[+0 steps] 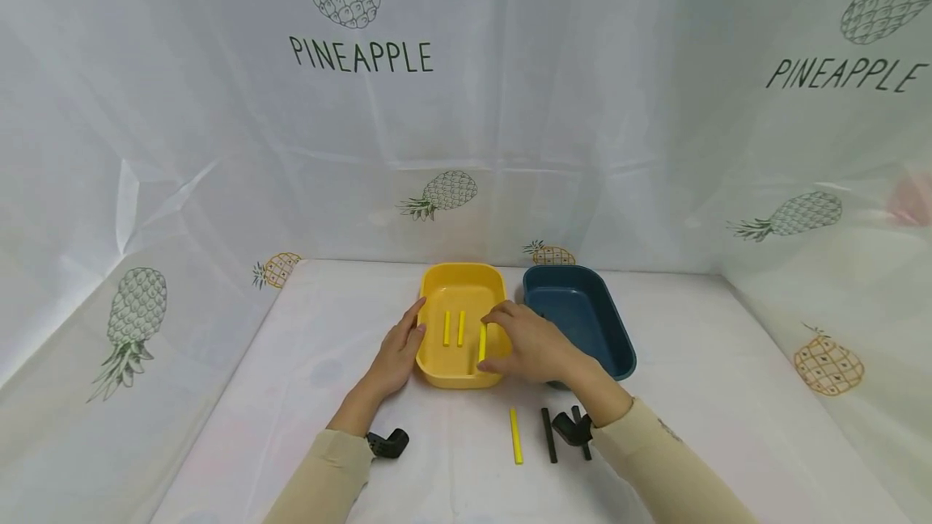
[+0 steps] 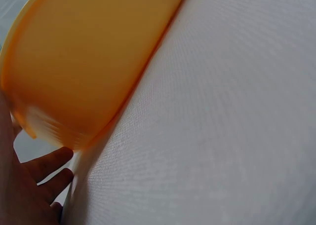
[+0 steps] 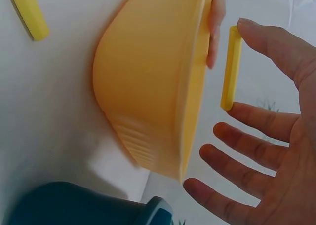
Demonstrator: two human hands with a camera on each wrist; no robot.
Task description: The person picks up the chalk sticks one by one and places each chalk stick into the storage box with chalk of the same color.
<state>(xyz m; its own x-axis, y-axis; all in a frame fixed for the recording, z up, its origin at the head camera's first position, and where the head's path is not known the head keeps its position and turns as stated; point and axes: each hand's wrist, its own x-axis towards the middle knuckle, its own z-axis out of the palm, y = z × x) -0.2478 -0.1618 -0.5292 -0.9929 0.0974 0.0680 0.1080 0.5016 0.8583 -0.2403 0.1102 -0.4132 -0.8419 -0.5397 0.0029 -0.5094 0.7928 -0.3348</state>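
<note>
Between thumb and index finger, my right hand (image 1: 537, 344) pinches a yellow stick (image 3: 231, 69) by its two ends, above the right side of a yellow tray (image 1: 459, 374). The other right fingers are spread out. Two more yellow sticks, one of them this stick (image 1: 447, 328), lie side by side in the tray. My left hand (image 1: 396, 352) rests against the tray's left side with its fingers extended, and in the left wrist view the fingers (image 2: 52, 166) are spread by the tray's end wall.
A dark blue tray (image 1: 622, 346) stands right of the yellow one, partly behind my right hand. In front lie a yellow stick (image 1: 516, 437) and two black sticks, the nearer-left black stick (image 1: 549, 435) beside it. A pineapple-printed sheet (image 1: 466, 120) hangs behind.
</note>
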